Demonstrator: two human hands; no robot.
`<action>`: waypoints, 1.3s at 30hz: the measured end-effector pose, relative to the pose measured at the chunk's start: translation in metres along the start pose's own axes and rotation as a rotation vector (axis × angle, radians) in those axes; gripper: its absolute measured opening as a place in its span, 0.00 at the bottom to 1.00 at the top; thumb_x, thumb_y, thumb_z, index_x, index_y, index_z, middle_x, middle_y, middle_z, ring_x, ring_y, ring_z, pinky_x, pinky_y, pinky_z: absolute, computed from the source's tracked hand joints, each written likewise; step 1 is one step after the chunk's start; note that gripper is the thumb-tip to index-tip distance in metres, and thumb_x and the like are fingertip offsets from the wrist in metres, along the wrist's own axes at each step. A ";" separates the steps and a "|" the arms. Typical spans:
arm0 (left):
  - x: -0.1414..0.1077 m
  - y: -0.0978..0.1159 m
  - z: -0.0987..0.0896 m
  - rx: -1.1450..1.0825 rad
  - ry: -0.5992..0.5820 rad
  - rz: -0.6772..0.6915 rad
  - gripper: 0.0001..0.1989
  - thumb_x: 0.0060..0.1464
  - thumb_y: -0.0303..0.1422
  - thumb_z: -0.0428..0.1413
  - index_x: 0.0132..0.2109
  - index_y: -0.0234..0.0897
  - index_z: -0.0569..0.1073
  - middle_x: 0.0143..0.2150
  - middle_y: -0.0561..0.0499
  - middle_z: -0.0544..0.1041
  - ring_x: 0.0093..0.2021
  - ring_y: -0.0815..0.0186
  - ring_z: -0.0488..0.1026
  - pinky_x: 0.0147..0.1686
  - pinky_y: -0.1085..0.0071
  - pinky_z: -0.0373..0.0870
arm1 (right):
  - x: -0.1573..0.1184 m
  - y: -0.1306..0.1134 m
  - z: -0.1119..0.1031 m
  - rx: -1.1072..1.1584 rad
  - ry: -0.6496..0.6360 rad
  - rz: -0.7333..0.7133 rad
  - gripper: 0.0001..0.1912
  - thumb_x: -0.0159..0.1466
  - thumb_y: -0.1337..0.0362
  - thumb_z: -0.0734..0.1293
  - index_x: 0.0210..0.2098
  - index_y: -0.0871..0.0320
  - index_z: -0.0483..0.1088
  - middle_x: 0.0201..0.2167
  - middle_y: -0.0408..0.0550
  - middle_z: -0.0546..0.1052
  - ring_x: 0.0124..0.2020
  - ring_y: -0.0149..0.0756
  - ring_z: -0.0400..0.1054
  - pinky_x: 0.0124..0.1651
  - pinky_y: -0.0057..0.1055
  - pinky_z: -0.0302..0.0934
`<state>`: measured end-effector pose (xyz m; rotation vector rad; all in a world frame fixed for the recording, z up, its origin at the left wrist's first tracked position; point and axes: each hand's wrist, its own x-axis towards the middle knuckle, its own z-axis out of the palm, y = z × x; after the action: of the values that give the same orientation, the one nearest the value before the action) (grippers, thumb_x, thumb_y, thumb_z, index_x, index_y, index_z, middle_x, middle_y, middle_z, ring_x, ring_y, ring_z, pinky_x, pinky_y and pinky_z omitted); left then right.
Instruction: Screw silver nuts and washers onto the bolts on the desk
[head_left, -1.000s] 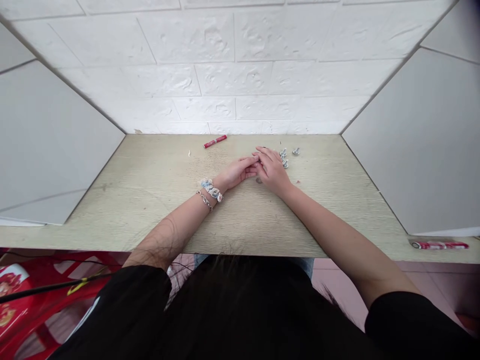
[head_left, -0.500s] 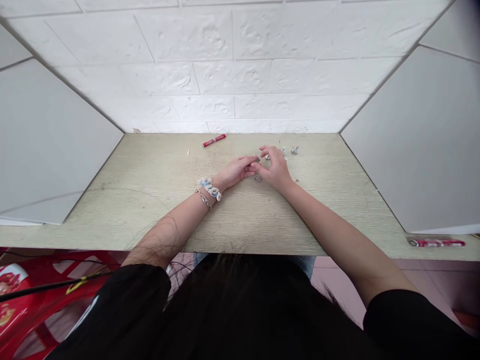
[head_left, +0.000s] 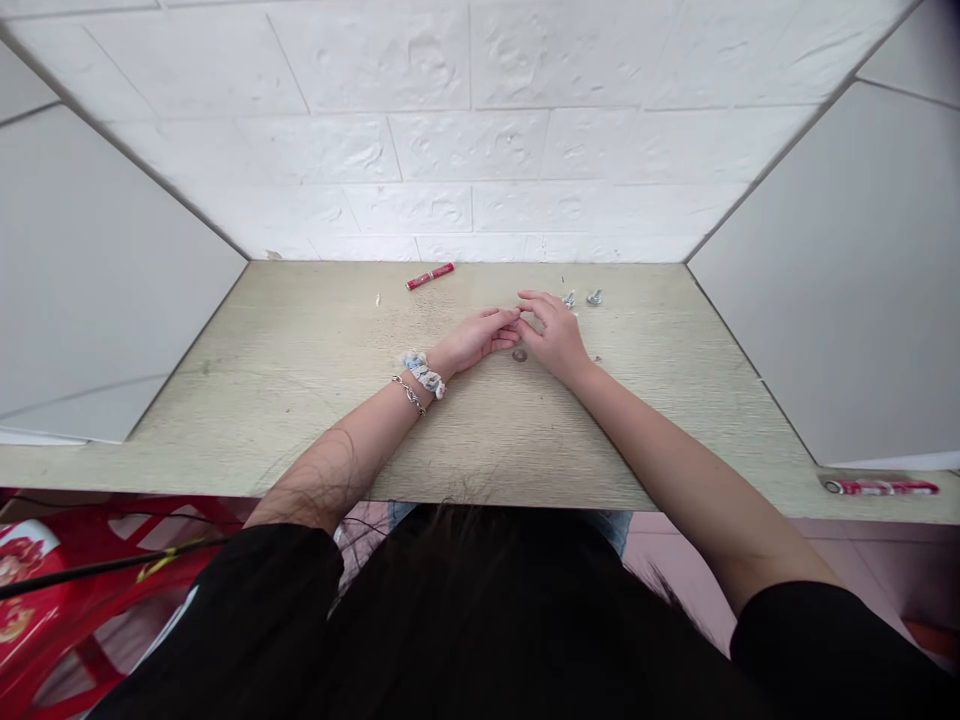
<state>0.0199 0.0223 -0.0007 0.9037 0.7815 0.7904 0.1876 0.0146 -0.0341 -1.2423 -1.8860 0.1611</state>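
Note:
My left hand (head_left: 480, 338) and my right hand (head_left: 553, 335) meet fingertip to fingertip above the tabletop (head_left: 480, 430). The fingers of my left hand are pinched together near the right fingertips; whatever they hold is too small and covered to name. My right hand's thumb and forefinger close towards the same spot, with the other fingers curved. Just below the fingers a small round washer-like metal disc (head_left: 520, 356) lies on the wood. Beyond my right hand stand small metal pieces that look like bolts, one partly covered (head_left: 569, 300) and one in full view (head_left: 595, 298).
A red tube (head_left: 430, 277) lies near the white brick wall (head_left: 431, 150). Another red tube (head_left: 881, 487) rests at the front right edge. Grey panels (head_left: 840, 280) close in both sides. A red plastic stool (head_left: 75, 590) stands below at left.
The right fingers have closed in on the left fingertips. The grey piece seen at the left fingertips before is now covered. The view has shifted slightly.

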 end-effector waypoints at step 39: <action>0.003 -0.002 -0.002 0.118 -0.137 0.043 0.15 0.72 0.34 0.56 0.36 0.30 0.76 0.28 0.49 0.79 0.28 0.70 0.77 0.36 0.72 0.73 | -0.001 -0.008 -0.002 0.008 -0.040 -0.054 0.17 0.68 0.59 0.61 0.47 0.56 0.79 0.50 0.53 0.83 0.55 0.47 0.76 0.64 0.48 0.67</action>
<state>0.0205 0.0242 -0.0042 1.0719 0.6962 0.7172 0.1835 0.0093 -0.0297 -1.1897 -1.9492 0.1651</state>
